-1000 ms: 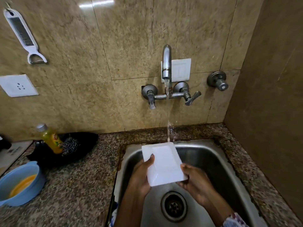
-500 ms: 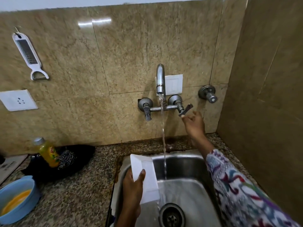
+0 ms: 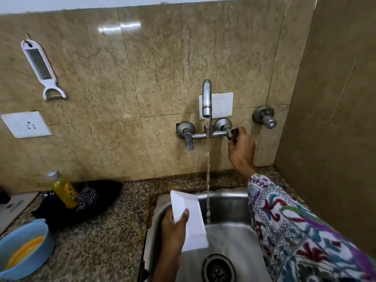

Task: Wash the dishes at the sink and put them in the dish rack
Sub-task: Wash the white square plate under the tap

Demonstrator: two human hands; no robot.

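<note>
One white dish [image 3: 190, 218] is being gripped by the left hand [image 3: 175, 228] over the sink [image 3: 230, 197], just beside the running water [image 3: 207, 169]. Above it, the right hand [image 3: 241, 148] is closing around the tap handle [image 3: 234, 135]. Rinsing looks nearly finished; racking is remaining, with no rack in view.
</note>
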